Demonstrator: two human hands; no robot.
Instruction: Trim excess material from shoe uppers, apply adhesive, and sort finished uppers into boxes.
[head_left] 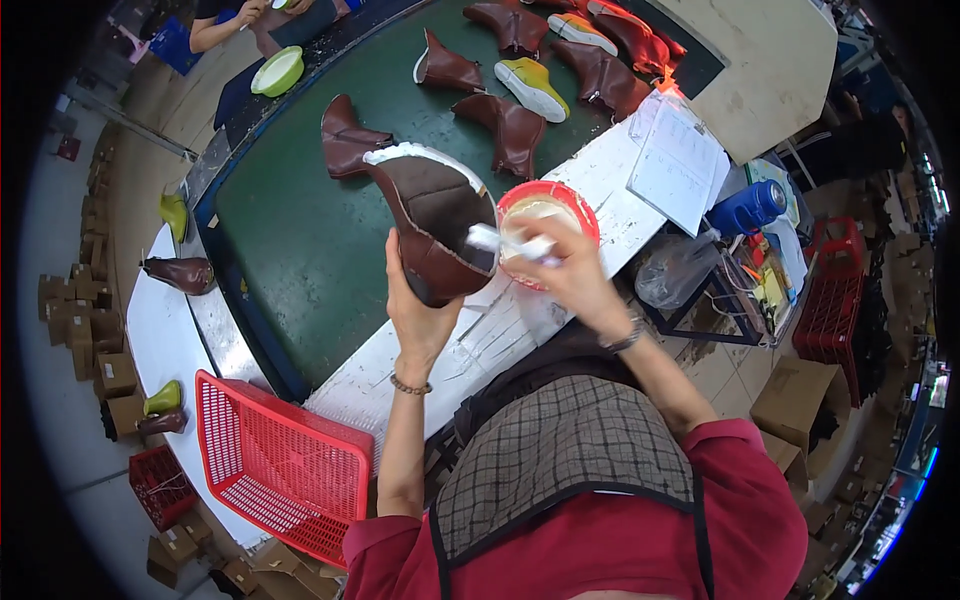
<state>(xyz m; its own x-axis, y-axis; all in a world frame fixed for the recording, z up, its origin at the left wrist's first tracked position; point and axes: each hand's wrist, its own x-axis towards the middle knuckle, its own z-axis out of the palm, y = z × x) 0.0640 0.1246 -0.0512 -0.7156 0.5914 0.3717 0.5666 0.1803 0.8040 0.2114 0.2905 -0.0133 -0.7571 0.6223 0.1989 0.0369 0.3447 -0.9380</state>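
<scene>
Nearest you, a red mesh basket (pixel 285 465) sits at the left edge of the white counter (pixel 480 345). Your left hand (pixel 418 312) is closed around the heel of a brown boot (pixel 435 225), sole turned up, just above the counter. Your right hand (pixel 560 262) pinches a white brush (pixel 500 240) against that sole, in front of the red glue bowl (pixel 545 205). Keep the boot steady and the strokes even along the edge. Farther off, more boots (pixel 510 125) lie on the green belt (pixel 310 230).
</scene>
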